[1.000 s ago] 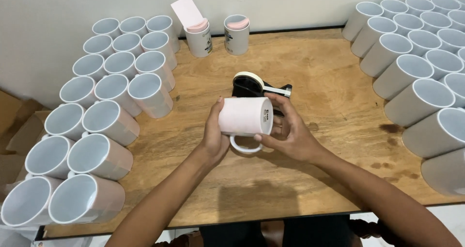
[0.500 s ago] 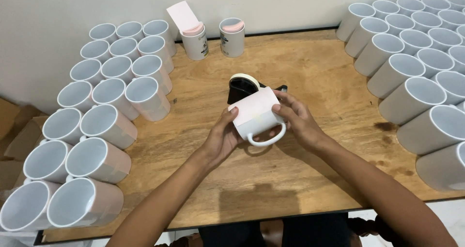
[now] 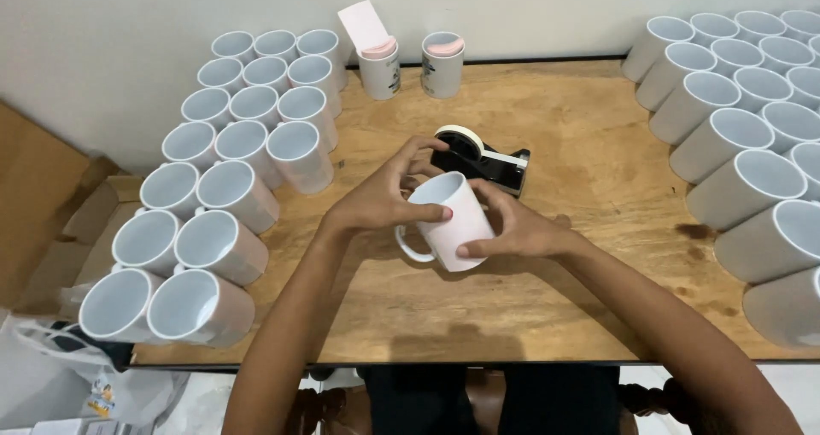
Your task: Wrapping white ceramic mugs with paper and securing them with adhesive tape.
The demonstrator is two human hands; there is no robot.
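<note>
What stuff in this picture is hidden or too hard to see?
Head view only:
- White mug: the left hand and right hand cover parts of its sides.
- Tape dispenser: its near side is behind the mug and fingers.
- Mugs on the right: some are cut off by the picture's edge.
- Two printed cups at the back: print too small to make out.

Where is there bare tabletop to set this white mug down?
Bare wood lies in front of the white ceramic mug towards the wooden table's near edge, and right of the black tape dispenser. Both sides are crowded with rows of white mugs.
</note>
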